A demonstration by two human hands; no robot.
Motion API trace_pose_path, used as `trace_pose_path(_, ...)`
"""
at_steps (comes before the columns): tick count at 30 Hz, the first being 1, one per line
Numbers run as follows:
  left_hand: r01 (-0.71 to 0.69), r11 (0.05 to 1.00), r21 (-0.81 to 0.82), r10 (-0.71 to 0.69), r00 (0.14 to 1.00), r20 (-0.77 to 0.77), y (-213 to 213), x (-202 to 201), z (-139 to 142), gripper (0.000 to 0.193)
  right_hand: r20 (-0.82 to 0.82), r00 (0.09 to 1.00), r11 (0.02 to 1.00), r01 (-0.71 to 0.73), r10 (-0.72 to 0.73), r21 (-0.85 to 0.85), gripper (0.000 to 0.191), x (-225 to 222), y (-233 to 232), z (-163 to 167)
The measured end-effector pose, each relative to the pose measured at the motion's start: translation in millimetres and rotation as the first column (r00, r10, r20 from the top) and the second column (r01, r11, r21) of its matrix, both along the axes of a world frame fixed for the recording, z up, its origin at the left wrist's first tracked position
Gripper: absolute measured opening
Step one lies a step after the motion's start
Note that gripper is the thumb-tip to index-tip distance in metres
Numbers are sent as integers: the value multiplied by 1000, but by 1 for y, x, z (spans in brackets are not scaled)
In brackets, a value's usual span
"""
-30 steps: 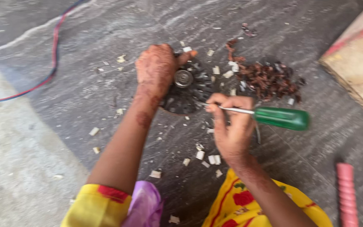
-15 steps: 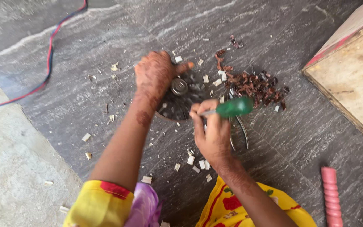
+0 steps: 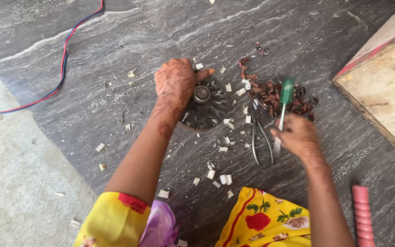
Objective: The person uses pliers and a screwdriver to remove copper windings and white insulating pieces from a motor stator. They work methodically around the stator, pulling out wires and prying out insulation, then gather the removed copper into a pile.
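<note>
Grey, veined stone flooring [image 3: 115, 82] fills the scene, meeting a paler, rougher concrete strip [image 3: 14, 183] at the left edge. On the stone lies a round, dark, slotted metal disc [image 3: 209, 110] with a shiny bearing [image 3: 202, 93] at its centre. The person's left hand [image 3: 175, 84], patterned with henna, rests flat over the disc's left side, fingers curled down on it and the thumb stretched toward the upper rim, pressing the part to the floor. The right hand [image 3: 298, 136] sits well to the right of the disc, fingers closed around the shaft of a screwdriver [image 3: 283, 103] whose green handle points away from the body, blurred, above a heap of tangled reddish-brown copper wire [image 3: 275, 96]. Just left of that hand, a pair of metal pliers [image 3: 259, 137] lies on the stone, handles toward the person, between the disc and the right hand. Small pale cut scraps [image 3: 220, 178] are scattered around the disc and toward the person's knees. A red-and-blue cable [image 3: 62, 68] curves across the upper left of the floor. At the right edge stands a wooden board with a red rim [image 3: 380, 91], and a ribbed pink handle [image 3: 362, 215] lies at the lower right. Yellow fabric with red flowers [image 3: 266, 219] covers the person's lap at the bottom.
</note>
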State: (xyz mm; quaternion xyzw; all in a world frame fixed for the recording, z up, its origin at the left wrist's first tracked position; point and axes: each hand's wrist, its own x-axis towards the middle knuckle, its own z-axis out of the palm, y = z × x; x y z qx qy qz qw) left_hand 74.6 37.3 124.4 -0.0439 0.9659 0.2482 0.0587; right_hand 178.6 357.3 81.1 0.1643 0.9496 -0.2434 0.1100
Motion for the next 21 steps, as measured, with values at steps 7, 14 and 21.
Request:
trace_pose_path(7,-87,993,79,92,994,-58,-27,19,-14,76,253,960,956,41,-117,289,57,18,44,-15)
trace_pose_path(14,-330,883,334,361,932,-35,-76,48,-45,77,180,974,910,-195,136,366,96,28,-41,-43)
trace_pose_path(21,-337,940,-44,319,919,-234,-166,84,-8,72,289,957,974,-92,29,208,43,37,-5,-31)
